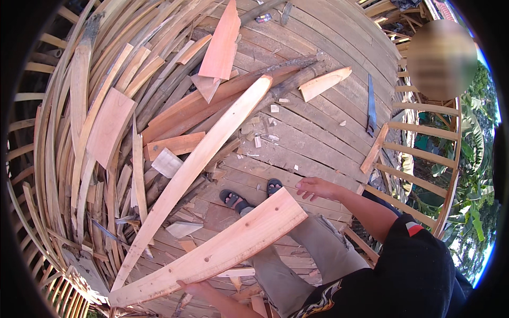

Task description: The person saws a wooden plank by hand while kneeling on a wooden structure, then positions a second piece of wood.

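Note:
A long, pale wooden plank (212,252) with several small knots slants across in front of my legs, its wide end up at the right. My left hand (197,289) grips its lower edge, with most of the fingers hidden by the wood. Just beyond the wide end, my right hand (318,188) hangs in the air, fingers stretched out and nothing in them. Another long plank (204,159) lies on the pile beyond, close to the held one at their lower left ends.
Stacked boards and offcuts (111,127) fill the left side. A handsaw (370,106) lies on the slatted wooden floor (328,132) at the far right. Nearby are a short board (324,84) and scattered wood chips. A slatted railing (424,153) bounds the right, with plants behind.

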The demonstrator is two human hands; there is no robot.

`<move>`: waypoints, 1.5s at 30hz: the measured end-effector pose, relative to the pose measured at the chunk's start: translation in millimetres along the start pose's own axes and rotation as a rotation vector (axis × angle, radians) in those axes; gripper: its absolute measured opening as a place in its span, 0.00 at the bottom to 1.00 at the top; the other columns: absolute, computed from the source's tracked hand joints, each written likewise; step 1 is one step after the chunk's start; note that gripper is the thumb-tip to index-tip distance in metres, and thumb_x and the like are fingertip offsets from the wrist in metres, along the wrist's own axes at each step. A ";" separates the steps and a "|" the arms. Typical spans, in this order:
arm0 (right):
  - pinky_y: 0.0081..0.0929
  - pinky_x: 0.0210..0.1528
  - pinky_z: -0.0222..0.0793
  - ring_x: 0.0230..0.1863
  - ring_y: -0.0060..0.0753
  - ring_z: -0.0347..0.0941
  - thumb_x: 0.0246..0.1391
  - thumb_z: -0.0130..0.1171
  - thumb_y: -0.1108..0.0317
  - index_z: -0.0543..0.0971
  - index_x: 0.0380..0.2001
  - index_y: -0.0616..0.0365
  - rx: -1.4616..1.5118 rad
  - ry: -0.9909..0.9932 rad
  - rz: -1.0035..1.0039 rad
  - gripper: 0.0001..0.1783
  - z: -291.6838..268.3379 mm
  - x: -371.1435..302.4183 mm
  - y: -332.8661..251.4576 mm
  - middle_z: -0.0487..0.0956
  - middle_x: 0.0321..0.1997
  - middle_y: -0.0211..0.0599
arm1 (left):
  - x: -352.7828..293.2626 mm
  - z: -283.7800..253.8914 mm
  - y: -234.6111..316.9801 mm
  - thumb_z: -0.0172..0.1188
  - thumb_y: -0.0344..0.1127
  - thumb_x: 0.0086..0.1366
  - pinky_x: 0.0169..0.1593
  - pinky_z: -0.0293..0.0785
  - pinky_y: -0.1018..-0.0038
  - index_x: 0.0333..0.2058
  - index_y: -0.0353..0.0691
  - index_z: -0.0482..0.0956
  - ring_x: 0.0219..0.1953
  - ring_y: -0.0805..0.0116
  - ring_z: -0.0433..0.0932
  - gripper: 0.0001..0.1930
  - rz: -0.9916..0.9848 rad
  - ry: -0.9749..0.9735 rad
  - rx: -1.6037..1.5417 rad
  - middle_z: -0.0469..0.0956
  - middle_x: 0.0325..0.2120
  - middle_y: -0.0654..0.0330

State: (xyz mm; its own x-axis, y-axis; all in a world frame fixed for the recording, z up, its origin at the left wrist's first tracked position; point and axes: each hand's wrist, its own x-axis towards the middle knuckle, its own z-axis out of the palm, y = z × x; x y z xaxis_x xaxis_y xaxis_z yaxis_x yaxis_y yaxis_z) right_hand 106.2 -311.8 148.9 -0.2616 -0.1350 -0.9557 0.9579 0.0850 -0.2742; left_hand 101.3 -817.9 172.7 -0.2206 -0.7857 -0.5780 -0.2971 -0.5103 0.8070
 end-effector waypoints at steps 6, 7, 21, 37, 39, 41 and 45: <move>0.32 0.38 0.80 0.37 0.31 0.79 0.56 0.61 0.63 0.67 0.55 0.56 0.554 0.138 -0.147 0.26 44.9 -41.2 -1.5 0.78 0.42 0.38 | -0.2 73.3 -46.0 0.47 0.47 0.68 0.62 0.64 0.54 0.63 0.33 0.54 0.60 0.51 0.65 0.32 -0.081 -0.054 0.013 0.62 0.60 0.45; 0.33 0.38 0.79 0.37 0.31 0.79 0.55 0.62 0.63 0.67 0.55 0.57 0.565 0.149 -0.173 0.26 39.4 -38.0 -1.3 0.78 0.42 0.38 | -7.3 82.1 -48.1 0.47 0.47 0.69 0.62 0.64 0.54 0.63 0.33 0.54 0.60 0.51 0.65 0.31 -0.097 -0.077 0.008 0.62 0.60 0.46; 0.38 0.46 0.75 0.44 0.32 0.73 0.53 0.64 0.63 0.69 0.55 0.53 0.606 0.020 -0.331 0.26 -120.6 93.0 -20.3 0.75 0.46 0.33 | 6.9 111.6 -150.5 0.59 0.39 0.64 0.55 0.71 0.61 0.54 0.35 0.66 0.50 0.59 0.71 0.23 -0.402 -0.338 -0.056 0.72 0.46 0.54; 0.37 0.50 0.72 0.46 0.31 0.74 0.52 0.66 0.60 0.73 0.51 0.53 0.393 -0.091 -0.549 0.24 -227.8 271.3 -88.3 0.77 0.46 0.34 | 66.1 196.2 -271.0 0.59 0.37 0.64 0.60 0.68 0.64 0.51 0.35 0.69 0.51 0.63 0.72 0.19 -0.407 -0.729 -0.060 0.74 0.47 0.55; 0.36 0.49 0.73 0.46 0.31 0.74 0.52 0.66 0.60 0.73 0.52 0.53 0.340 -0.103 -0.618 0.25 -234.3 287.9 -104.3 0.77 0.46 0.34 | 89.1 210.2 -282.3 0.58 0.37 0.65 0.55 0.73 0.66 0.50 0.34 0.71 0.48 0.63 0.75 0.18 -0.390 -0.769 -0.052 0.76 0.44 0.54; 0.30 0.46 0.74 0.42 0.27 0.75 0.54 0.64 0.59 0.73 0.49 0.56 0.313 -0.090 -0.662 0.22 -230.0 285.0 -128.6 0.77 0.42 0.33 | 106.1 219.5 -284.6 0.58 0.37 0.65 0.52 0.75 0.68 0.49 0.34 0.72 0.46 0.63 0.76 0.18 -0.355 -0.827 -0.055 0.77 0.43 0.54; 0.29 0.44 0.75 0.40 0.26 0.74 0.55 0.62 0.55 0.73 0.49 0.58 0.205 0.010 -0.781 0.24 -248.7 303.3 -162.8 0.77 0.43 0.34 | 101.8 276.1 -282.0 0.56 0.36 0.66 0.48 0.79 0.72 0.49 0.31 0.71 0.46 0.61 0.78 0.17 -0.235 -0.897 -0.055 0.78 0.42 0.51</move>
State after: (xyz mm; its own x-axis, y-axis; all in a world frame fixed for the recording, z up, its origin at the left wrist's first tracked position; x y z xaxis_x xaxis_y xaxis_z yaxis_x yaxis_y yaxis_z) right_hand -158.5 -121.1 -122.9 -0.8645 -0.0717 -0.4976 0.5006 -0.2135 -0.8390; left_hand -93.9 -657.5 -147.1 -0.8033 -0.1071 -0.5858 -0.3858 -0.6558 0.6489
